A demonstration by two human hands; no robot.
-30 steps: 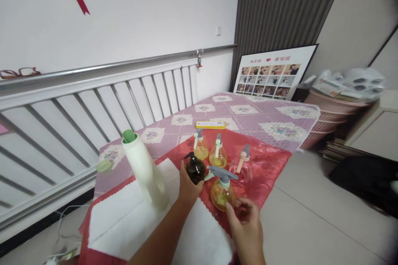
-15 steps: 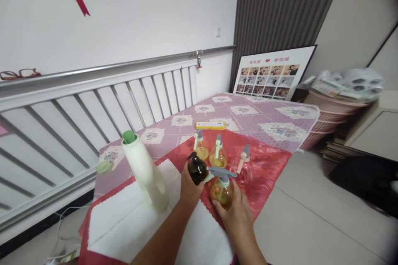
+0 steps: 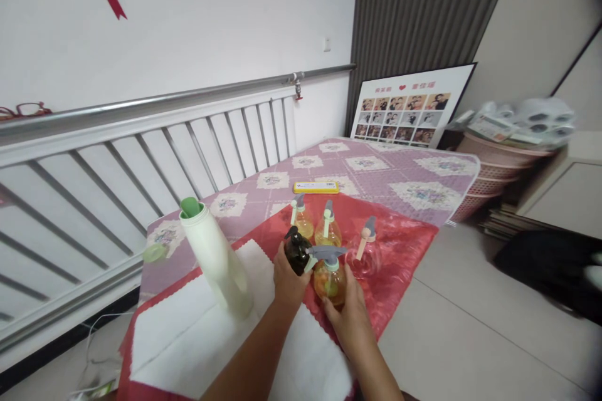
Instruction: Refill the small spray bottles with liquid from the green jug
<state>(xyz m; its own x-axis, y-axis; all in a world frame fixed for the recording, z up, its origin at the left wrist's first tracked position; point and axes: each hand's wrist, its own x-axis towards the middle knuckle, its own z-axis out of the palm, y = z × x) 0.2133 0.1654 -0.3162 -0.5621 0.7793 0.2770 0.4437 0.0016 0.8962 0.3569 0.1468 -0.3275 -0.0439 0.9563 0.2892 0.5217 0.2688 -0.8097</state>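
My left hand (image 3: 288,280) is wrapped round a small dark brown pump bottle (image 3: 297,250) over the red cloth (image 3: 404,250). My right hand (image 3: 347,310) grips a round spray bottle of yellow liquid (image 3: 329,276) with a grey trigger head, right beside the dark bottle. Behind them stand two more yellow spray bottles (image 3: 328,229) and a clear pinkish one (image 3: 365,250). A tall pale green bottle (image 3: 214,257) with an open green spout leans on the white cloth (image 3: 188,332) to the left.
A yellow flat box (image 3: 316,187) lies on the pink patterned cover (image 3: 423,175) farther back. A white railing (image 3: 141,150) runs along the left. A photo board (image 3: 407,106) leans on the wall, and pink baskets (image 3: 493,175) stand at the right on the tiled floor.
My right hand moved in from below and closed on the yellow spray bottle, shifting it up and left toward the dark bottle. My left hand kept its hold on the dark bottle.
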